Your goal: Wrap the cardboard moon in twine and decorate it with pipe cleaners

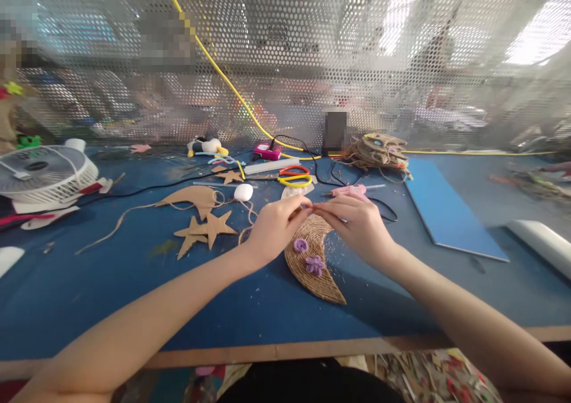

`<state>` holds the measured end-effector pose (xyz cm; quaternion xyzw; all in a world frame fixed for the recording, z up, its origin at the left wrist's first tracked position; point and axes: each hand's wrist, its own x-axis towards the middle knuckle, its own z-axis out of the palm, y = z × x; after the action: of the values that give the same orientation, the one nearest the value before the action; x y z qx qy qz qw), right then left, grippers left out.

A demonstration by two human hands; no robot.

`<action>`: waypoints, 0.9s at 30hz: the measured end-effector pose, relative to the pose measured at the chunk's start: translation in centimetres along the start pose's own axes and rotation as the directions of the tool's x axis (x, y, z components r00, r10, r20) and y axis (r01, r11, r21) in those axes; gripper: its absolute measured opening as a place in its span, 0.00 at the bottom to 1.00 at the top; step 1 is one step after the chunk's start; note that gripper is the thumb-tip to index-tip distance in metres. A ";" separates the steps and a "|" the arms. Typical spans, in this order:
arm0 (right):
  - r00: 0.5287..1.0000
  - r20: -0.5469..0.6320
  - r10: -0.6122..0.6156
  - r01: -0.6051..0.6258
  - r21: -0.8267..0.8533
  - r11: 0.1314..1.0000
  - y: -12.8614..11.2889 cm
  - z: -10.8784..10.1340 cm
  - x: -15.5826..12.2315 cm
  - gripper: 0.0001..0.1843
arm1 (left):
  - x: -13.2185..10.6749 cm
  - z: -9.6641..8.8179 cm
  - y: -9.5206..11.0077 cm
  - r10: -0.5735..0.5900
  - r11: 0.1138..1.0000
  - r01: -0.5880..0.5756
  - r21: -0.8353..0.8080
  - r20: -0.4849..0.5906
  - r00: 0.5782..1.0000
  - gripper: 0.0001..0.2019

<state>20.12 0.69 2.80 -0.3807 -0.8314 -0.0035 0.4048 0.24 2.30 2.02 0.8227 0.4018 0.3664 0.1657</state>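
A blue table [250,314] with a light near edge stands before a perforated metal screen [285,63] on the far side. The twine-covered moon [314,239] lies just below and near of where the left hand [276,224] and right hand [363,227] meet at the fingertips; what they grasp, if anything, I cannot tell.

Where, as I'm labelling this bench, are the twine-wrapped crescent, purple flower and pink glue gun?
Twine-wrapped crescent [316,244], head view: bare twine near its middle.
Purple flower [314,266], head view: its centre.
Pink glue gun [350,190], head view: its body.
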 end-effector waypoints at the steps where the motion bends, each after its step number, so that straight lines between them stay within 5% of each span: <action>1: 1.000 -0.011 0.003 -0.003 -0.015 1.000 0.3 0.3 -0.2 0.10 | 0.0 0.4 -0.2 -0.041 0.998 0.041 -0.045 0.009 0.999 0.08; 6: 0.990 -0.114 0.081 -0.087 -0.050 0.995 2.1 1.2 -1.2 0.09 | -0.3 1.4 -1.6 -0.150 0.965 0.167 -0.201 0.096 0.984 0.10; 10: 0.996 -0.070 0.057 -0.060 -0.042 0.997 2.7 1.8 -2.0 0.08 | -1.0 2.0 -2.1 -0.206 0.924 0.234 -0.302 0.122 0.971 0.11; 19: 0.974 -0.149 0.173 -0.170 0.032 0.985 1.2 3.5 -2.4 0.05 | -1.2 2.6 -2.7 -0.284 0.795 0.377 -0.476 0.256 0.924 0.08; 27: 0.986 -0.131 0.107 -0.098 0.073 0.993 1.1 4.0 -2.5 0.05 | -1.1 2.7 -2.9 -0.303 0.711 0.425 -0.561 0.301 0.904 0.07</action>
<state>19.08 1.21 -1.93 -0.4081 -0.7813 0.0192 0.4718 0.21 3.31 -1.99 0.6581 0.3976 0.3577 0.5299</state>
